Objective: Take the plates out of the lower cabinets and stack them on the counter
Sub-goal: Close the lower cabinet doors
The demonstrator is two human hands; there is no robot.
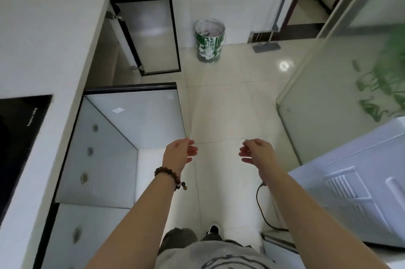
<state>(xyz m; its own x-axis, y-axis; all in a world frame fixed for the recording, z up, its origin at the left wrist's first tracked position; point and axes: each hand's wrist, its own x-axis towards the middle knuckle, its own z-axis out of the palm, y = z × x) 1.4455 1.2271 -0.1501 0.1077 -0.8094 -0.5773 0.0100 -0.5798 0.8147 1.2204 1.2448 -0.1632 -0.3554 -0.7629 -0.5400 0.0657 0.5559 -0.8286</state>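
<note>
**Head view: your hands hold nothing, cabinet doors swung out**

Your left hand point(179, 152) and right hand point(259, 151) reach out in front of you over the tiled floor point(230, 104), palms turned toward each other and well apart. On both, the fingers are loosely curled and slightly spread, gripping nothing and touching nothing. A bracelet point(169, 177) of brown beads sits on your left wrist.

To your left runs the white worktop point(43, 38), with a black hob point(19, 137) set into it near you. Below its edge, two doors of frosted glass in dark frames stand swung out over the floor: the nearer door point(140, 119) just left of your left hand, the farther door point(151, 34) beyond it. Behind the farther door the cabinet point(105, 56) shows only as a dim space (too dark to make out what it holds). Where the plates are, this view does not tell.

Ahead, a paint bucket point(210, 41) streaked green and white stands on the floor against the wall, and a flat mop point(266, 46) rests near it to the right. At your right are a white appliance point(355, 192) and, beyond it, a glass panel point(350, 93) with a green pattern. A black cable point(263, 209) lies on the floor beside the appliance. One shoe point(213, 229) shows low down, between your arms.
</note>
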